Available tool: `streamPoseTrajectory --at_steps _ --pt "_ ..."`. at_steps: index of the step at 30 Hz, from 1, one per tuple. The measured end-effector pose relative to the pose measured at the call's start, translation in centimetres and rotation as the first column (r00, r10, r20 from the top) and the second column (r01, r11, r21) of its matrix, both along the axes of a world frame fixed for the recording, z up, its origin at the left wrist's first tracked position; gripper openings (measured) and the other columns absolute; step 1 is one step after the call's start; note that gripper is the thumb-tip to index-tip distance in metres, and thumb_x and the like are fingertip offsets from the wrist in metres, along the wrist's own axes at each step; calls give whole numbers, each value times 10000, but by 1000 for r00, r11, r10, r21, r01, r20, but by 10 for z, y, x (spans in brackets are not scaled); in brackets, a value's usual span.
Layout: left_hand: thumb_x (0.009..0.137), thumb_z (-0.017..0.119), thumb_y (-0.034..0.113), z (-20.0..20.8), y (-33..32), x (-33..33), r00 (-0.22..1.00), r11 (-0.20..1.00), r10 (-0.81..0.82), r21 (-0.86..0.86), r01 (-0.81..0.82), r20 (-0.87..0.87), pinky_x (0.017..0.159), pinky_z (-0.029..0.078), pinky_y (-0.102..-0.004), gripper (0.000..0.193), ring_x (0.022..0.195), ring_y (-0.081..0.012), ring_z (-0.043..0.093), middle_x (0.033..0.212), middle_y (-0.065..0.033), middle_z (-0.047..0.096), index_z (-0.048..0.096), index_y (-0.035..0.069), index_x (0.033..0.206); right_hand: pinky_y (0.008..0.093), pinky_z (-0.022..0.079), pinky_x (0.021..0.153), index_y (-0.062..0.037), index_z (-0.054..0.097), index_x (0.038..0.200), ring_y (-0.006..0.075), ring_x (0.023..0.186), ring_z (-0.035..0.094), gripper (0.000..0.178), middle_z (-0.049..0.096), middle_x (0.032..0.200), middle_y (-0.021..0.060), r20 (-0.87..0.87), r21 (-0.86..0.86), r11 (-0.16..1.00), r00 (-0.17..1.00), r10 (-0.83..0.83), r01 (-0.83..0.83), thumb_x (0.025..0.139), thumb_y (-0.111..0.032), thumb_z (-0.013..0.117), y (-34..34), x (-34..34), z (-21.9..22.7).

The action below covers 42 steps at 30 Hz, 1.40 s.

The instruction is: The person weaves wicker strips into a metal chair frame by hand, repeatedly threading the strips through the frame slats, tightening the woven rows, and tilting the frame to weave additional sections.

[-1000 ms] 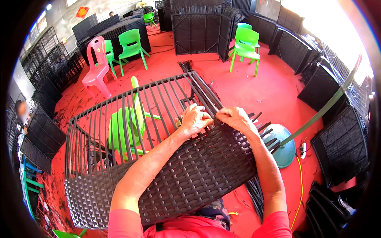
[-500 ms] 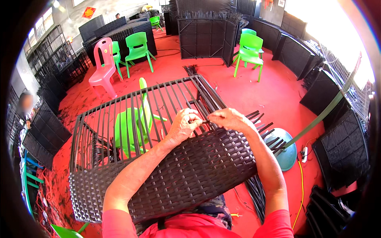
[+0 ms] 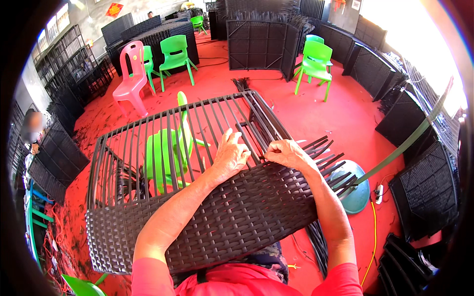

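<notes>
A large black woven panel (image 3: 232, 217) lies across my lap. Its near part is closely woven from flat plastic strips, while the far part shows bare parallel slats (image 3: 148, 143) on a frame. My left hand (image 3: 230, 155) rests among the slats at the edge of the weave, fingers apart and partly raised. Just to its right, my right hand (image 3: 288, 154) is closed at the weave's edge, pinching a dark strip mostly hidden by its fingers. Loose strip ends (image 3: 323, 155) stick out past the panel's right side.
A green chair (image 3: 165, 153) stands beneath the slats. Farther off are a pink chair (image 3: 132, 79) and more green chairs (image 3: 314, 64). A round teal base (image 3: 353, 190) with a pole stands at right, near a yellow cable (image 3: 375, 241). Black panels (image 3: 427, 192) line the sides.
My left hand has loosened from its pinch, its fingers now lifted and spread. My right hand has moved slightly right and down to the weave. The strip stretched between them no longer shows.
</notes>
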<state>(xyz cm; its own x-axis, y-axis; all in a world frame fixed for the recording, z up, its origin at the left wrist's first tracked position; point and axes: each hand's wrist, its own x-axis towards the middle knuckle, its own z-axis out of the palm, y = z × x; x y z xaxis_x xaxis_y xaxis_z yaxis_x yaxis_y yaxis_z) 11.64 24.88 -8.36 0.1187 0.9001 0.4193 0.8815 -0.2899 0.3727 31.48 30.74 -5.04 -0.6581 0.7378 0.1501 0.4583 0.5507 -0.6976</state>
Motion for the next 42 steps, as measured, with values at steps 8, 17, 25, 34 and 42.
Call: streamPoseTrajectory --at_steps 8,17,25,34,42 --pt "787 588 339 11 3 -1 990 965 -37 -252 72 139 1019 141 -504 214 1257 -402 196 1298 -186 377 685 152 822 292 428 567 -38 635 806 144 600 555 232 604 653 89 34 42 999 999 -7 6 751 -263 623 -2 -1 -5" --pt "776 616 249 51 -22 -14 902 996 -68 77 39 425 982 249 -394 215 1192 -297 328 1142 -119 509 635 35 779 272 374 474 -53 609 1000 89 505 441 267 513 600 34 -119 -135 990 993 20 -36 831 -257 571 -21 -22 29" --pt "793 609 285 45 -47 -35 762 944 -10 -244 220 648 793 382 -303 307 903 -149 481 1069 -94 506 618 -19 747 193 305 414 -36 616 925 43 473 404 300 507 624 -17 -241 -407 881 959 152 -242 869 -321 539 -28 -38 19" --pt "815 561 334 7 -41 -34 1000 983 22 -184 -23 -9 1027 183 -492 271 1274 -397 191 1334 -166 342 657 133 970 297 432 545 -5 609 713 153 574 572 246 581 584 98 -62 3 998 996 60 -60 723 -251 615 -21 -41 -6" --pt "753 636 248 15 -45 -43 947 996 60 -79 -36 316 989 239 -416 192 1166 -294 345 1177 -112 487 651 71 825 286 420 556 -4 615 887 121 584 529 277 577 633 74 -140 -94 995 990 4 -17 792 -263 604 -31 -48 3"
